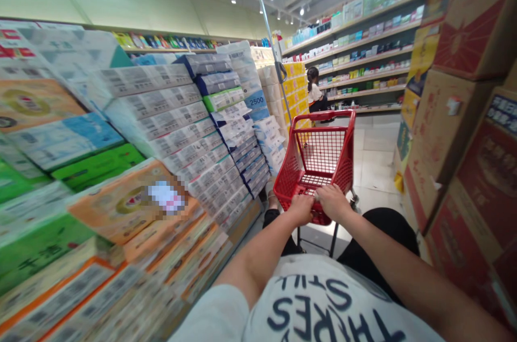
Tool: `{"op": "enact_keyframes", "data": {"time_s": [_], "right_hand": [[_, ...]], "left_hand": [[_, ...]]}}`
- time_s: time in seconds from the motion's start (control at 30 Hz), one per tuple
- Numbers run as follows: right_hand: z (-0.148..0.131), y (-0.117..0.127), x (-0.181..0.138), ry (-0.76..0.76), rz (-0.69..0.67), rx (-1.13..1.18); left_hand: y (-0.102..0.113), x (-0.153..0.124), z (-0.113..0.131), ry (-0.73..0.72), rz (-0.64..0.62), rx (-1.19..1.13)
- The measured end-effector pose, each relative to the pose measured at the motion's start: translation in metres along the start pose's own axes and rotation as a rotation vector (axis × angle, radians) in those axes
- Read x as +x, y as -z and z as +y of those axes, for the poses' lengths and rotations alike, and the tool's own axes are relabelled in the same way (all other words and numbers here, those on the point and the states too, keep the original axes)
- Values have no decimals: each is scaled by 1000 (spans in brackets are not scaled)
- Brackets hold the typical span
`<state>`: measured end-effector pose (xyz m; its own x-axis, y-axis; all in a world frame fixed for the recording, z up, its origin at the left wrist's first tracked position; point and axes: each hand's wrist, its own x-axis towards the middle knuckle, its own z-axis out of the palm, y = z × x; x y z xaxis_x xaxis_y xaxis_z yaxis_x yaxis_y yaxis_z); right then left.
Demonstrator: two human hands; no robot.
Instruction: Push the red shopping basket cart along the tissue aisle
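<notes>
A red plastic shopping cart [281, 186] with grid walls stands directly in front of me. My left hand [302, 208] is closed round its near edge, at the left of the middle. Close beside it, my right hand [332, 201] grips the same edge, knuckles up. The handle itself is mostly covered by my fingers. Through the grid the cart's basket shows no goods that I can make out.
Stacked tissue packs [169, 110] line the left side, orange packs [121, 196] nearest. Cardboard boxes [440, 132] are piled high at the right. A tiled aisle [374, 156] runs ahead to shelves [363, 70], where a person [315, 95] is low down. A metal pole [269, 24] rises beyond the cart.
</notes>
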<state>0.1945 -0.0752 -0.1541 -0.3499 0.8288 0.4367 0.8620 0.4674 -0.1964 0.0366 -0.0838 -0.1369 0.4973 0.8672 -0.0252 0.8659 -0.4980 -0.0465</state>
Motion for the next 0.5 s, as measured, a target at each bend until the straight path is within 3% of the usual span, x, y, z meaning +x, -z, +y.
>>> {"op": "enact_keyframes", "data": {"time_s": [0.13,0.33,0.5], "right_hand": [[3,7,6,50,-88,-37],[4,3,4,-9,-46,5],[5,6,10,-16,-103,0]], "left_hand": [[4,-3,0,3,-29,-11],[4,-1,2,1,-18,5],[1,-1,0,-9,-18,2]]}}
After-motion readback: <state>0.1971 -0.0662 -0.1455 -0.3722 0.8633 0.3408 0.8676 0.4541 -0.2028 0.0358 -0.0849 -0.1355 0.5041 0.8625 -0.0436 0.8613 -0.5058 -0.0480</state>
